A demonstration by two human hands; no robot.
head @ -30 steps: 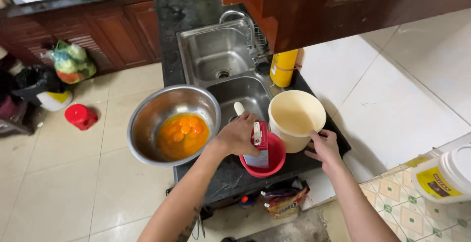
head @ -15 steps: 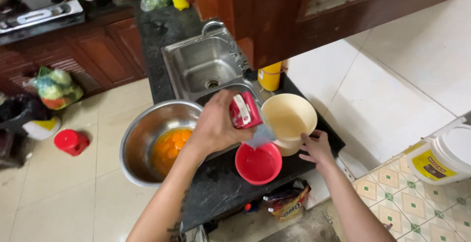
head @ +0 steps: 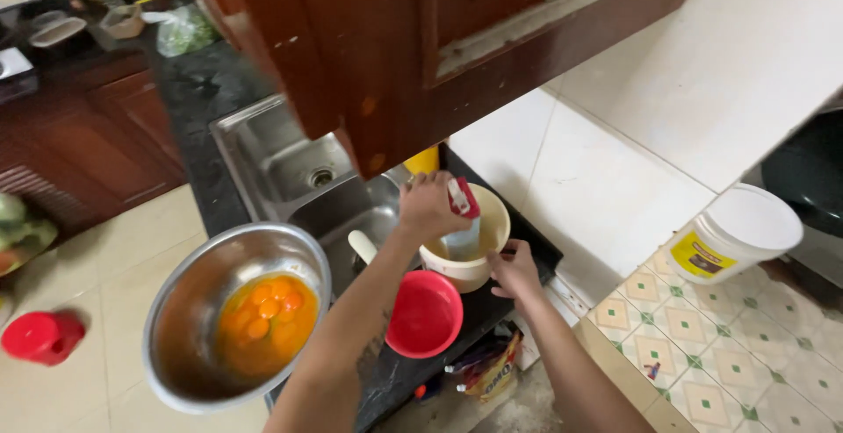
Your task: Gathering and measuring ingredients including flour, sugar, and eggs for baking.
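Your left hand [head: 428, 207] is clenched around a red-capped clear container [head: 462, 222], tilted with its lower end inside the cream jug [head: 470, 248]. Your right hand [head: 514, 270] grips the jug's outer wall, fingers curled against it. The jug stands on the dark worktop [head: 399, 380]. Just beside the jug sits a red bowl [head: 424, 314]. Beyond the red bowl, away from the jug, a steel bowl [head: 233, 319] holds egg yolks [head: 263, 314]. Behind the jug lies the sink [head: 290, 165].
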